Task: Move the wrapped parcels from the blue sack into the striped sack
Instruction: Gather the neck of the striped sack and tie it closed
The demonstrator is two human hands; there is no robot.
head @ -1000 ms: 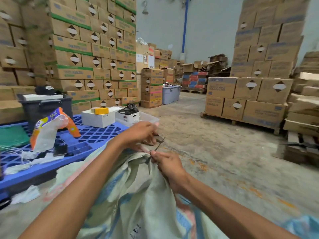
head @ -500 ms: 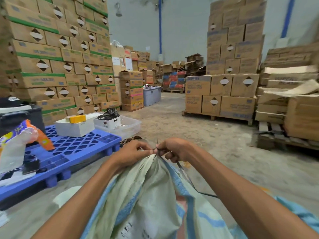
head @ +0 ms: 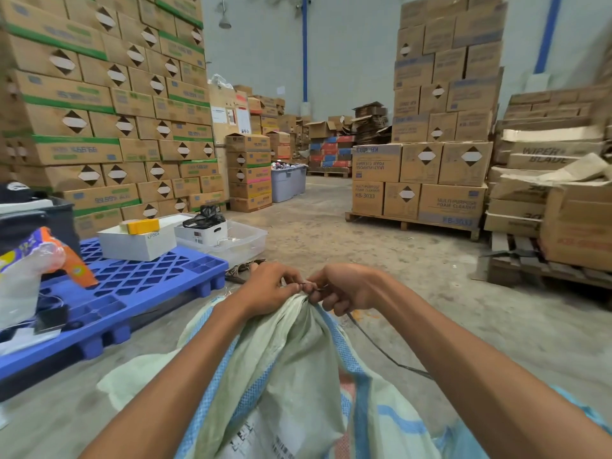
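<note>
Where two bare forearms reach in from the bottom of the frame, the left hand [head: 268, 286] and right hand [head: 347, 286] meet at centre, fingertips touching. Each pinches the gathered neck of the striped sack [head: 298, 359], a pale green woven bag with blue and pink bands that fills the lower centre. A dark cord [head: 381, 349] trails from under the right hand toward the lower right across the concrete floor [head: 430, 309]. At left lies a blue plastic pallet [head: 132, 293]; stacked cardboard cartons [head: 99, 111] fill the upper left.
</note>
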